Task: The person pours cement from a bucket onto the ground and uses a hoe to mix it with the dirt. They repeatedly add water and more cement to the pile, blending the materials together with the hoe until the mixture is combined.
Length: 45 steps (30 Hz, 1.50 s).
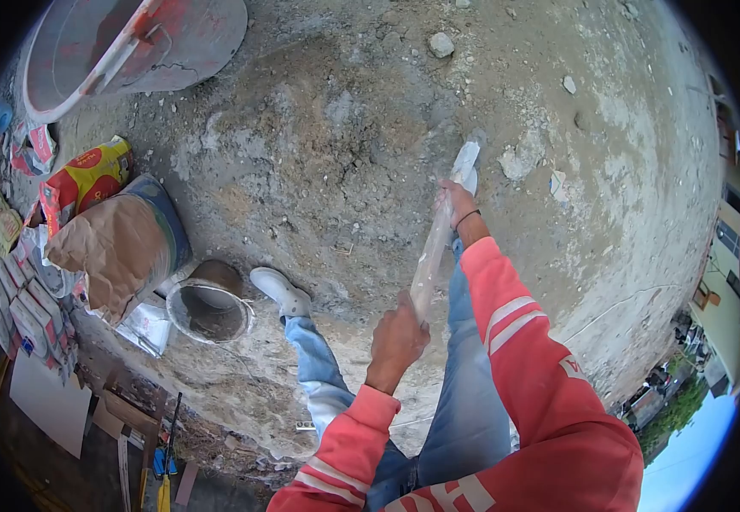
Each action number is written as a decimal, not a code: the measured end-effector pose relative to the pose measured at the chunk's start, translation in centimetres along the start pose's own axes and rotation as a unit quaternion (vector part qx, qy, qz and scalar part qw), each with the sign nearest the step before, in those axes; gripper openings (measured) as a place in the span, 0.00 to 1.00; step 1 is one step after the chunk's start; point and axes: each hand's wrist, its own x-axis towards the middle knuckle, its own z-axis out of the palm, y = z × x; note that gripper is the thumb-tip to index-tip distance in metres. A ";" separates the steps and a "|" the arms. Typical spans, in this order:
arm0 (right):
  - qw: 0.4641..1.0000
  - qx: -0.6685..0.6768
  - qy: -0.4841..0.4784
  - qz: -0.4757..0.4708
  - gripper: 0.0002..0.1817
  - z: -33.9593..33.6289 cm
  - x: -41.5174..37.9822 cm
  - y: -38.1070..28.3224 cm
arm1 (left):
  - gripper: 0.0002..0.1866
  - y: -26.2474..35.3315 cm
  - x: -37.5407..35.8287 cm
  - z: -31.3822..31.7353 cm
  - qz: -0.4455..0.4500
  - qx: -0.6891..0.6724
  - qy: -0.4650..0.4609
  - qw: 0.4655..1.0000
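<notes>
Gripping long pale handle [438, 239] low down, left hand [397, 340] was closed round shaft; right hand [455, 203] closed round it higher up, near tool's far end. Handle slanted away over cement-crusted ground [344, 145]. White boot [280, 292] planted just beside dirty bucket [209, 307]; brown sack [118, 247] leaned near bucket. Risk, by my reckoning: backward step could catch bucket and tip it; dusty shaft could slip through palms.
</notes>
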 end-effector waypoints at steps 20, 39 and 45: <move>0.941 -0.055 -0.195 -0.269 0.21 22.1 -13.3 -1.0 | 0.29 -8.0 3.7 -7.7 0.042 0.096 0.216 0.971; 0.796 -0.548 0.095 -0.237 0.24 24.4 -2.0 7.3 | 0.30 -4.0 9.9 -12.9 0.032 0.174 0.181 0.967; 0.893 -0.409 0.076 -0.174 0.25 16.7 -8.9 20.1 | 0.35 -11.3 -1.9 -9.7 0.030 0.222 0.133 0.965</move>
